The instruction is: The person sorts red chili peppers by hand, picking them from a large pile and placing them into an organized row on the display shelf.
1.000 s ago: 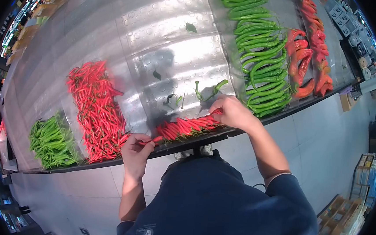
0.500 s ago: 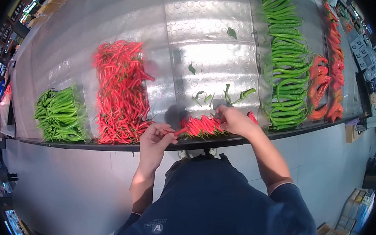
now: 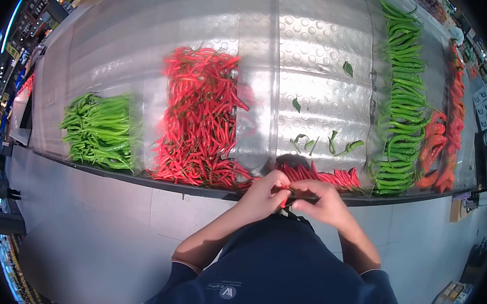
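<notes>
In front of my body, just over the display's front edge, my left hand (image 3: 263,196) is closed on a red chili pepper (image 3: 283,203). My right hand (image 3: 322,203) meets it from the other side, its thumb and fingers pinched at the chili's stem end. Exactly what sits between the right fingertips is too small to make out. Right behind both hands lies a short row of red chilies (image 3: 336,178), partly covered by them. To the left is a large heap of red chilies (image 3: 197,120).
Green chilies (image 3: 105,129) are stacked at the far left of the metal display (image 3: 332,39). A long row of green peppers (image 3: 404,107) and larger red peppers (image 3: 432,144) line the right. Loose leaves (image 3: 348,69) and green pepper bits (image 3: 349,148) lie behind my hands. A dark front edge (image 3: 155,181) borders it.
My right hand has left the short chili row and come to my left hand. Both hands are now together, nearer my body, around one red chili. The view has shifted left.
</notes>
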